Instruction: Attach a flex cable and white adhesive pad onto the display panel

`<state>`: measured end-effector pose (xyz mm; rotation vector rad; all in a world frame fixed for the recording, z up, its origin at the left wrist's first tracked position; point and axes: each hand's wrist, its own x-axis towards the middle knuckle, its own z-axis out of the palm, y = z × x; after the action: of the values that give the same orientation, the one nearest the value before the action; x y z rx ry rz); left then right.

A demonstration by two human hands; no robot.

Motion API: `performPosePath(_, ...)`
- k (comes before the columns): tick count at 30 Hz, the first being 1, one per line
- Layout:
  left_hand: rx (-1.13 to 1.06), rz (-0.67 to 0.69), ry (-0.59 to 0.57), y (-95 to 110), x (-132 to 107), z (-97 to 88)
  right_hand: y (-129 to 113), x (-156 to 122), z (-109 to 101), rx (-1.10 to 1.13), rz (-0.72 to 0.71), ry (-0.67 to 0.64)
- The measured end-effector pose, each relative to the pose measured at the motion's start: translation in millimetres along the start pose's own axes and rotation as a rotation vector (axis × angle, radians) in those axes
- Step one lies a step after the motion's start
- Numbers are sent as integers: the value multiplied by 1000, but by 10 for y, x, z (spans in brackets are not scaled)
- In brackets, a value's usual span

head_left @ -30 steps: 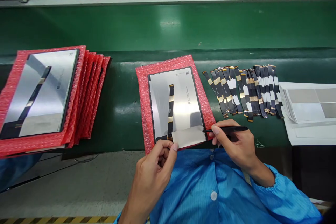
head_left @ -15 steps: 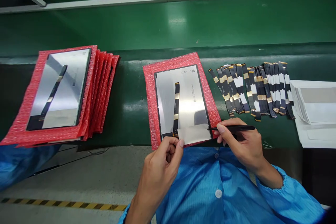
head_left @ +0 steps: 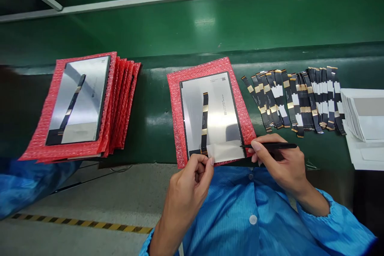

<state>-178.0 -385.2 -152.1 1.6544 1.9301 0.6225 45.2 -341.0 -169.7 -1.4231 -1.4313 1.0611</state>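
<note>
Left hand pinching the near-left corner of a pale film strip, thumb and forefinger closed on it. Right hand gripping black tweezers like a pen, tip touching the strip's right end. Strip lying flat across the near end of a silver display panel, just right of the black flex cable with gold pads running down the panel's middle. Panel sitting on a red bubble-wrap sheet at the near edge of the dark green tabletop, roughly centre.

Over toward the left edge: a fanned stack of red bubble-wrap sheets with another silver panel on top, its own black cable already on it. Right of the centre panel, a row of loose black flex cables laid side by side, overlapping a bit. At the far right edge, a pile of white backing sheets with grey film pieces. Beyond the tabletop, a lighter green conveyor belt. Blue sleeve poking in at bottom left, someone else's probably, well apart from the hands.
</note>
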Motion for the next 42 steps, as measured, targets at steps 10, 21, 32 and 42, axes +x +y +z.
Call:
performPosePath(10,70,28,4,-14,-13,6,13,-7,-2,-6,-14,-8)
performPosePath(21,546,228,205,65,-64,24,10,7,-8,-43,-65,-7)
performPosePath(32,596,187,260,-76,-128,14,42,-9,3,-32,-66,-3)
performPosePath(42,344,440,358,-192,-186,17,50,-19,-8,-27,-32,-4)
